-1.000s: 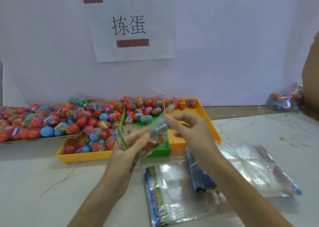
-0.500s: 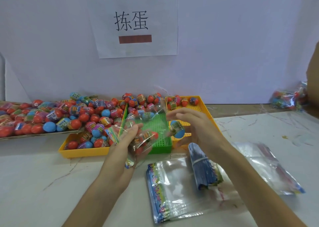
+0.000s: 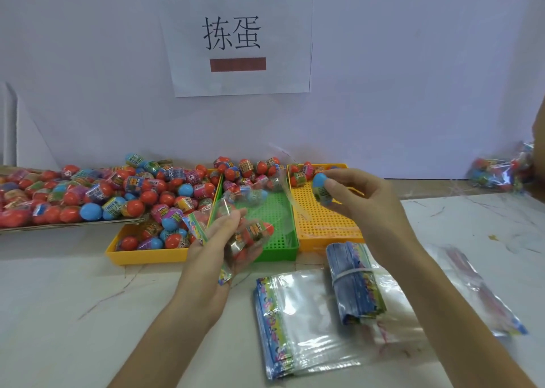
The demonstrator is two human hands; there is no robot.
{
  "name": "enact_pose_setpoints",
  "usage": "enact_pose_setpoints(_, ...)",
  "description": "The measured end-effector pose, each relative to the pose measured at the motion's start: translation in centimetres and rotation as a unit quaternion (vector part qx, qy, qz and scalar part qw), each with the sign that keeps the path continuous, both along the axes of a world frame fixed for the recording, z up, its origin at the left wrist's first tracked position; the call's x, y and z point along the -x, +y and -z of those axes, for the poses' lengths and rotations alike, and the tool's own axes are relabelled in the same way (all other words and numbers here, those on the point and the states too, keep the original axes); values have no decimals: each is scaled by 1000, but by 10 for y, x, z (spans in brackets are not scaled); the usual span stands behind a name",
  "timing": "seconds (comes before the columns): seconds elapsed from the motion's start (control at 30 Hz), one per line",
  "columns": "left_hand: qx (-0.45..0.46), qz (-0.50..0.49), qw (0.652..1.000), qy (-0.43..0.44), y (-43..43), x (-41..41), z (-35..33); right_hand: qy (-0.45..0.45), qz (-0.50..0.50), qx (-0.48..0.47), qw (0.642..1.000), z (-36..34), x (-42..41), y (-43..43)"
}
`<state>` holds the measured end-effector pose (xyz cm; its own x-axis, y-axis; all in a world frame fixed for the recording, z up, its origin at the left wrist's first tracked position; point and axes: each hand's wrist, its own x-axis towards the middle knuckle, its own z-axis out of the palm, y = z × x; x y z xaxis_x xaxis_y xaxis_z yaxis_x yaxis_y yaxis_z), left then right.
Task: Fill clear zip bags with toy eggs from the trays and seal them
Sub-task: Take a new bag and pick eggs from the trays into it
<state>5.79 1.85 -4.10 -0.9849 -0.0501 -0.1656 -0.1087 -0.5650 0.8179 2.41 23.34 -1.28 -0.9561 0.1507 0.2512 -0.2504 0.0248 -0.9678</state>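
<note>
The left hand (image 3: 212,249) was over the near end of the green tray (image 3: 283,253), fingers curled round a clear zip bag (image 3: 250,234) that had a few red toy eggs inside. The right hand (image 3: 362,199) was up and to the right of the green tray, thumb and fingertips pinching a blue-capped toy egg (image 3: 321,185), held clear of the bag.

Touching the green tray on the right sat the right yellow tray (image 3: 321,219), with only a few eggs at its far end. On the other side was the left yellow tray (image 3: 147,255), heaped with red and blue eggs, and further left a flat board (image 3: 73,225) carried many more. In front of the green tray, nearer the person, lay a stack of empty bags (image 3: 303,320) with a banded bundle (image 3: 354,281) resting on it.

All this stood on a pale marbled tabletop (image 3: 59,314) with thin dark veins. Behind the green tray rose a plain white wall (image 3: 413,63) bearing a paper sign (image 3: 236,33) with two printed characters and brown bars.

The held bag's clear film made its upper edge hard to trace against the tray. A loose bag (image 3: 477,293) far right of the tray was blurred. The filled bags (image 3: 498,172) at the back right were too hazy to count, and the board ran off the left edge.
</note>
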Motion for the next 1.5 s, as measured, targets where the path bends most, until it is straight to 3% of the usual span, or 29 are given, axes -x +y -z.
enact_pose_setpoints(0.13, 34, 0, 999, 26, 4, -3, 0, 25, -18, -19, 999, -1, -2, -2)
enact_pose_setpoints(0.3, 71, -2, 996, 52, 7, -5, -1, 45, 4, -123, 991, 1, -3, -6)
enact_pose_setpoints(0.5, 95, -2, 993, 73, 7, -6, -2, 60, -4, -111, 992, -1, -5, -9)
enact_pose_setpoints(0.7, 101, -14, 990, 96, 11, -8, -2, 79, 48, -202, 975, 3, -7, -12)
enact_pose_setpoints(0.93, 90, 1, 990, 108, 12, -9, 3, 17, -10, -122, 992, 3, -8, -16)
enact_pose_setpoints(1.23, 76, 59, 992, 86, 9, -2, 8, -3, -51, -84, 995, 7, -14, -28)
enact_pose_setpoints(1.4, 91, 61, 990, 93, 8, -1, 7, 13, -72, -114, 991, 8, -16, -32)
enact_pose_setpoints(1.5, 88, 73, 989, 96, 7, -1, 5, 29, -110, -186, 976, 6, -16, -32)
